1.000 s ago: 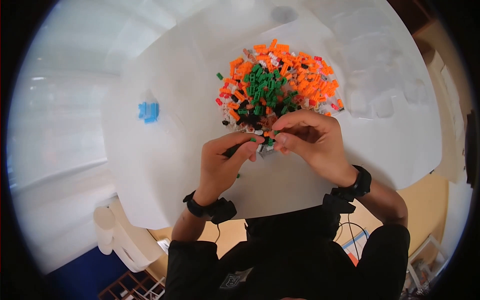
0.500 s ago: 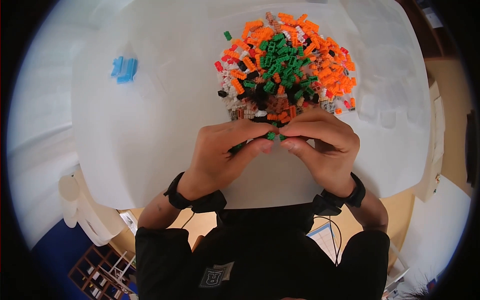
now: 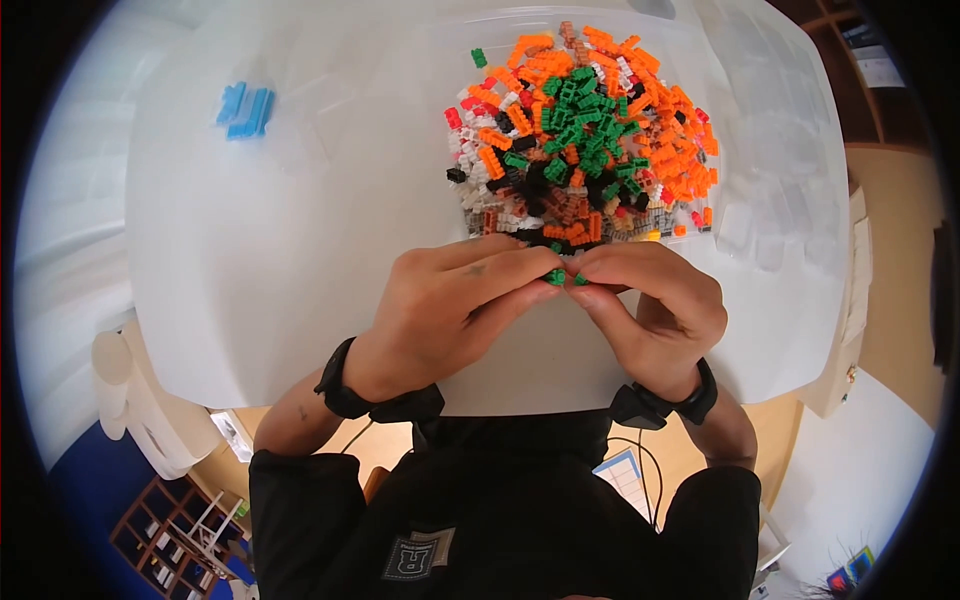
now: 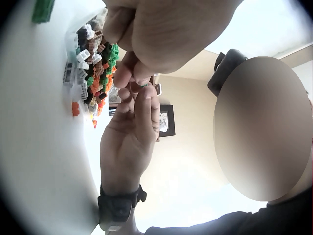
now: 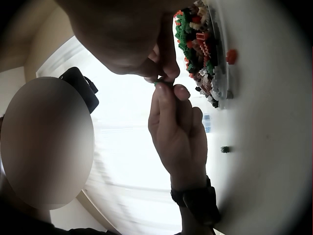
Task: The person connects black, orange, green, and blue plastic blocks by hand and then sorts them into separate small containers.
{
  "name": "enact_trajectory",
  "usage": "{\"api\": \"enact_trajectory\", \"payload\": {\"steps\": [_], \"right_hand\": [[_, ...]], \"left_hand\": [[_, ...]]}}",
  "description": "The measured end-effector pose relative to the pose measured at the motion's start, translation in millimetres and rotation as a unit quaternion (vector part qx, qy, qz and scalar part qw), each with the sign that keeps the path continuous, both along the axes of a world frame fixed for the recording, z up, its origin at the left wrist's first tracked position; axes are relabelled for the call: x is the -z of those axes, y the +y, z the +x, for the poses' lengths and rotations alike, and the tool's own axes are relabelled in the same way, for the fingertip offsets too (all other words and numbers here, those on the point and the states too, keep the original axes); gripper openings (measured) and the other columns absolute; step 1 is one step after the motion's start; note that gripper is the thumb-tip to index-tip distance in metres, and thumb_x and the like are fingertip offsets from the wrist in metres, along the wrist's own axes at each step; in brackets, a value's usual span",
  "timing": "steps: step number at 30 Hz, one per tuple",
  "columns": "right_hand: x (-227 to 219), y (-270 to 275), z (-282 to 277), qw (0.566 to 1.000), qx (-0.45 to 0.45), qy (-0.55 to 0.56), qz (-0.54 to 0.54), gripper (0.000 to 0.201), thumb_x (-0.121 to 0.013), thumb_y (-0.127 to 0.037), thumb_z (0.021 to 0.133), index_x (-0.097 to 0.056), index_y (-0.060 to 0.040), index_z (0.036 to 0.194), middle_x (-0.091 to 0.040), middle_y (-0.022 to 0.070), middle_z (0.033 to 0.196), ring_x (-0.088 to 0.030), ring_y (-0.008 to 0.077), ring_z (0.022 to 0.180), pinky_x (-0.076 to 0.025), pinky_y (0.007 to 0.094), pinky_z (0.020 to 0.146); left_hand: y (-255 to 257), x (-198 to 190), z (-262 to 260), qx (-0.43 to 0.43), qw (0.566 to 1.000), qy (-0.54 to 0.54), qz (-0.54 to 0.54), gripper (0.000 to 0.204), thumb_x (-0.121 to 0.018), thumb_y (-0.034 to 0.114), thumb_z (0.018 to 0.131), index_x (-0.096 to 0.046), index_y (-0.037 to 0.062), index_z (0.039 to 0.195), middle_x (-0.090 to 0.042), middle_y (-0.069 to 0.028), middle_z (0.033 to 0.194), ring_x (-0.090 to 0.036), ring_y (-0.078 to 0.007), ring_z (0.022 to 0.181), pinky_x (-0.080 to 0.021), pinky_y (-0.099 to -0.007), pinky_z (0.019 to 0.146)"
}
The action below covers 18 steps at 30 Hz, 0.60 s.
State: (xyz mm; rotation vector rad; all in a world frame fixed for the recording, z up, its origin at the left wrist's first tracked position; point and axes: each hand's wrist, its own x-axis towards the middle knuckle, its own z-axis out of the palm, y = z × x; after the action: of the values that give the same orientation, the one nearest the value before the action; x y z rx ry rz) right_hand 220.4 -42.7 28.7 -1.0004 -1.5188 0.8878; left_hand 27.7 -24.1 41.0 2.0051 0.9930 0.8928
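Patch [image 3: 410, 558]: "R", small print illegible
Clear tray [image 5: 224, 63]: toy bricks [image 3: 585, 125]
Left hand [image 3: 445, 305]: pinches green brick [image 3: 556, 276]
Right hand [image 3: 655, 305]: pinches second brick [image 3: 581, 280]

The bricks [image 3: 588, 118] look plastic, the tabletop [image 3: 300, 280] smooth, the shirt [image 3: 520, 500] matt cloth.

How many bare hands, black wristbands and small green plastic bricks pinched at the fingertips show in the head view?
Bare left hand and bare right hand: 2
Black wristbands: 2
Small green plastic bricks pinched at the fingertips: 2
Total: 6
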Motion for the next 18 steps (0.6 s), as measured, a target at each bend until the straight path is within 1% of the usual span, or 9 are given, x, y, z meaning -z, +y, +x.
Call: {"api": "enact_trajectory", "payload": {"steps": [2,4,5,7,14,16,18], "right_hand": [[1.0,0.2,0.5,1.0,0.01,0.01,-0.009,0.022,-0.076,0.007,0.068,-0.069,0.0015,0.088,-0.069,0.0122,0.082,-0.066,0.0182,0.068,-0.052,0.026,0.059],[3.1,2.4,3.7,0.999,-0.009,-0.007,0.043,0.022,-0.077,0.006,0.068,-0.07,0.0005,0.088,-0.069,0.0119,0.081,-0.067,0.0187,0.068,-0.052,0.0263,0.058],[2.9,2.9,4.8,0.999,-0.01,-0.007,0.041,0.022,-0.077,0.006,0.068,-0.07,0.0005,0.088,-0.069,0.0119,0.081,-0.067,0.0187,0.068,-0.052,0.0263,0.058],[1.3,3.9,6.3,0.997,-0.018,-0.051,0.055,0.022,-0.078,0.005,0.068,-0.07,-0.0004,0.088,-0.069,0.0115,0.081,-0.067,0.0193,0.068,-0.052,0.0261,0.058],[-3.7,3.4,4.2,0.996,-0.011,-0.083,0.035,0.021,-0.077,0.003,0.069,-0.072,-0.0019,0.089,-0.069,0.0103,0.083,-0.067,0.0192,0.069,-0.052,0.0252,0.059],[-4.6,3.5,3.9,0.995,-0.006,-0.092,0.034,0.021,-0.076,0.004,0.07,-0.072,-0.002,0.089,-0.069,0.0102,0.084,-0.067,0.0189,0.069,-0.052,0.025,0.06],[-3.2,3.8,4.9,0.996,-0.007,-0.08,0.022,0.021,-0.076,0.005,0.069,-0.072,-0.0018,0.089,-0.069,0.0103,0.084,-0.066,0.0187,0.069,-0.052,0.0251,0.06]], "left_hand": [[0.1,0.0,0.0,0.005,1.0,0.009,0.006,0.021,-0.071,0.003,0.077,-0.066,0.0013,0.097,-0.068,-0.012,0.081,-0.065,-0.023,0.064,-0.05,-0.0281,0.056],[-0.2,1.0,0.0,0.012,1.0,0.007,0.006,0.021,-0.072,0.003,0.076,-0.067,0.0013,0.097,-0.068,-0.0126,0.082,-0.065,-0.0236,0.064,-0.05,-0.0285,0.056],[-0.4,1.0,-0.1,0.011,1.0,0.007,0.005,0.021,-0.072,0.003,0.076,-0.067,0.0013,0.097,-0.068,-0.0126,0.082,-0.065,-0.0236,0.064,-0.05,-0.0285,0.056],[-0.4,0.5,-0.3,0.016,1.0,0.014,-0.001,0.022,-0.072,0.003,0.075,-0.067,0.0017,0.097,-0.068,-0.0133,0.084,-0.066,-0.0239,0.066,-0.051,-0.0284,0.056],[-0.4,3.1,-0.4,-0.001,1.0,0.022,0.006,0.024,-0.073,0.004,0.075,-0.067,0.0032,0.098,-0.068,-0.0135,0.086,-0.067,-0.0253,0.068,-0.052,-0.0289,0.058],[-0.3,3.7,0.8,-0.009,1.0,0.003,0.012,0.022,-0.072,0.005,0.077,-0.067,0.0042,0.099,-0.065,-0.0097,0.081,-0.062,-0.0252,0.062,-0.048,-0.0313,0.053],[0.1,3.4,0.9,-0.007,1.0,0.001,0.015,0.022,-0.072,0.005,0.077,-0.067,0.0044,0.099,-0.065,-0.0096,0.08,-0.062,-0.0251,0.062,-0.048,-0.0315,0.052]]}}
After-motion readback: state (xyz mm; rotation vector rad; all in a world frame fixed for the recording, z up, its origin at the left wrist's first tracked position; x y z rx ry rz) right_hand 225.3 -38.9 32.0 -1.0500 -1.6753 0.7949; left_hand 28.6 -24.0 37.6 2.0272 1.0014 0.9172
